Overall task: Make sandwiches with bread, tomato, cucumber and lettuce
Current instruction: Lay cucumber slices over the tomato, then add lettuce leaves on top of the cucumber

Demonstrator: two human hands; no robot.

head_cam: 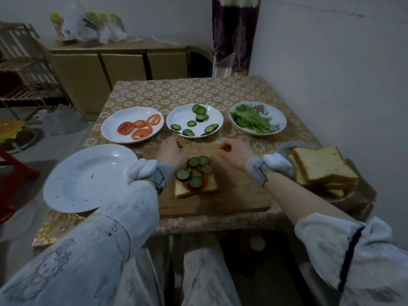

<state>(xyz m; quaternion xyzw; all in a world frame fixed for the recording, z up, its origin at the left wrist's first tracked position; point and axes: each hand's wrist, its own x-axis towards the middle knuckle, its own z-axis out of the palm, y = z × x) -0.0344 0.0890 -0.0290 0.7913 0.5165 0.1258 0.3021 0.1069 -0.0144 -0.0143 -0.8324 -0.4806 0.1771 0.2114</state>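
Loosely curled, both: left hand point(169, 151) and right hand point(233, 151), fingers folded in, nothing visibly pinched in either, though a thin slice hidden in a palm cannot be ruled out. Hovering above the far edge of the wooden cutting board point(231, 195), one on each side of the open sandwich.

Nearest on the board: bread slice point(196, 187), flat, with tomato showing red underneath and cucumber rounds point(194, 171) overlapping on top. No lettuce on it, no top slice. Likely soft and easily dented, so best lifted from beneath or by opposite crust edges, kept level; wet rounds probably slide if tilted.

Left of the board, close to the left sleeve: bare white plate point(88, 180) with a few crumbs. Right, just beside the right wrist: stack of bread point(320, 166) on a plate, light and springy by the look, easiest taken by a corner of the top slice.

Farther back, three plates in a row: tomato slices point(139, 129) at left, loose cucumber slices point(194, 123) in the middle, lettuce leaves point(251, 120) at right. Leaves limp and light, a gentle pinch enough; tomato rings fragile, prone to tearing at the centre.
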